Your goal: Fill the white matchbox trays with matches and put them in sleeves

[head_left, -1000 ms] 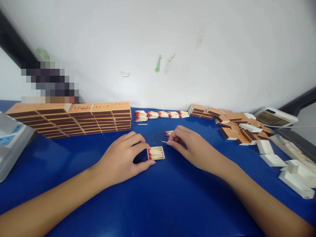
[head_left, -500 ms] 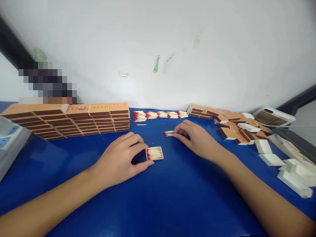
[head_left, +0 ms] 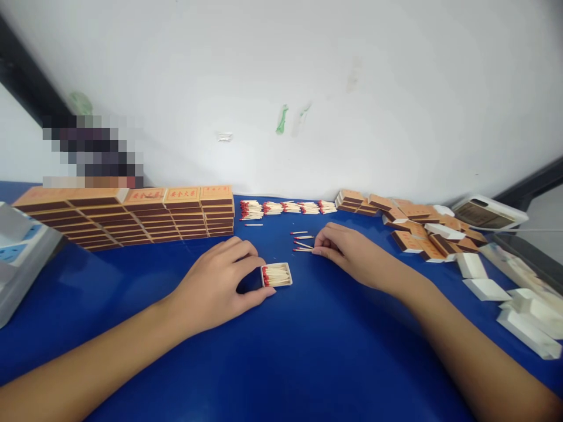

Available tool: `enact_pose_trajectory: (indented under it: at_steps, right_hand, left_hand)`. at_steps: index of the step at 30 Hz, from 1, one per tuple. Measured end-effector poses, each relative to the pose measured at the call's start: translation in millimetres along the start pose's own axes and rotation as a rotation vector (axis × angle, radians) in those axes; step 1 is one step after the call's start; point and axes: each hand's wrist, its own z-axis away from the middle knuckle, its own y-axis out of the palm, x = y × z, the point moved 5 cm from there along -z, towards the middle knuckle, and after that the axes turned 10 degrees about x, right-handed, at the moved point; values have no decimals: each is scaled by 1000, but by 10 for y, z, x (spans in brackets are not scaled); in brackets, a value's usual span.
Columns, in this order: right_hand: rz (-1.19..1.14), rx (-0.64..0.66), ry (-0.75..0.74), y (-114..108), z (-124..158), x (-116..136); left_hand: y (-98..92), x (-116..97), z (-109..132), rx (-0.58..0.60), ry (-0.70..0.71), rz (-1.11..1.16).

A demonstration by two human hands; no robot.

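Note:
My left hand curls around the left end of a small white matchbox tray, with thumb and index finger at its near and far sides. Red-headed matches fill the tray, heads to the left. Beyond it and to the right, my right hand pinches the ends of a few loose matches at the table surface. Another match lies just behind them. The right fingertips hide the matches' near ends.
Several match piles line the wall, with a single match in front. Stacked matchboxes rise at left beside a clear plastic bin. Loose matchboxes and white trays lie at right on the blue table.
The small bunch at my right fingertips has spread apart into separate matches, and that hand has come slightly nearer. My left hand stays at the tray.

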Motion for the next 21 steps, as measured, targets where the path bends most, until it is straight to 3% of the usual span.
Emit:
enact_pose_trajectory:
  at_steps: [6, 10, 16, 21]
  right_hand:
    - [1, -47, -50, -46, 33, 77]
    - [-43, -89, -128, -27, 73, 334]
    - [-33, -5, -225, 191, 114, 733]
    - [-25, -81, -204, 104, 120, 676]
  left_hand:
    - [4, -8, 1, -1, 2, 0]
    - [7, -8, 0, -3, 5, 0]
    - [2, -17, 3, -16, 16, -2]
    - [-3, -15, 5, -19, 13, 2]
